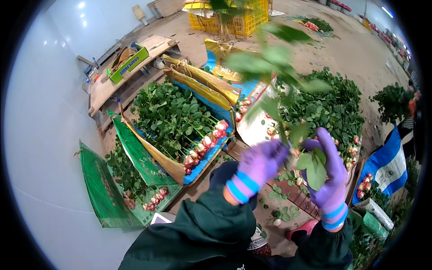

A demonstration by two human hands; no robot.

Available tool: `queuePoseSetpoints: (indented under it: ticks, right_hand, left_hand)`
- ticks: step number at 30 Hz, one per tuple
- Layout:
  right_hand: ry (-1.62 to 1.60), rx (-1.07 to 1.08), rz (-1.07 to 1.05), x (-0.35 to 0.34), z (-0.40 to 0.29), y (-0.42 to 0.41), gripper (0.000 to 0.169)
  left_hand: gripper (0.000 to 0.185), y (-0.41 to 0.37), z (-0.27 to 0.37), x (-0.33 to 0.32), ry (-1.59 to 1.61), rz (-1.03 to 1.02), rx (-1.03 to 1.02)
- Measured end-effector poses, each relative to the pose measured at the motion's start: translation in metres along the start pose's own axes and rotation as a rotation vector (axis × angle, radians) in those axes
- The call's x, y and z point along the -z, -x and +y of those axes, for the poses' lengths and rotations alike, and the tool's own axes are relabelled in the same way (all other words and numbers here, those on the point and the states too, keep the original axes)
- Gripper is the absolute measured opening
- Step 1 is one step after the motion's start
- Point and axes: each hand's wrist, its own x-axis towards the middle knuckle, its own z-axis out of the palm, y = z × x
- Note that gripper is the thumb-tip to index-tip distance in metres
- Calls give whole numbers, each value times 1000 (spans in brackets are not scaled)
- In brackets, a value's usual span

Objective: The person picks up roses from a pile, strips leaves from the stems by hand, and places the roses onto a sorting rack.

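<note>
My left hand (260, 165), in a purple knitted glove with blue cuff bands, is closed around a leafy rose stem (281, 130). The stem rises away from me, and its upper leaves (270, 64) are blurred. Just to the right, my right hand (329, 172) wears a matching glove. Its fingers are spread, and green leaves (315, 167) lie in front of its palm. Whether those leaves touch the glove or belong to the stem is unclear. Beyond the hands, a large heap of leafy roses (327, 98) lies on white sheeting (254, 126).
At left, pink-and-white roses (202, 146) lie in a blue-lined cradle (209, 165). Green sacking (101, 195) holds more roses. Further off are a wooden bench (101, 94), a green carton (130, 65) and a yellow crate (249, 20). Another person's sleeve (408, 123) shows at right.
</note>
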Motion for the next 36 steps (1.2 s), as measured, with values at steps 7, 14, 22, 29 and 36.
queuePoseSetpoints:
  ticks: [7,14,22,29,36]
  right_hand:
    - [272,-84,-151,32,11,49,61]
    - [351,-336,-210,34,44,96,56]
    - [328,-413,-573,52,48,95,51]
    - [369,-521,-725,79,73,116,50]
    - [341,-572,-1043,72,119,123,49]
  left_hand:
    - [32,-34,-171,149,-107,541,355]
    - [62,2,-342,144,-692,85,1158]
    - [52,1,-257,151,-1059,-24,958]
    - [44,-81,-85,97,-748,-94,131]
    - [44,-201,-34,-34,-1013,-665,-53]
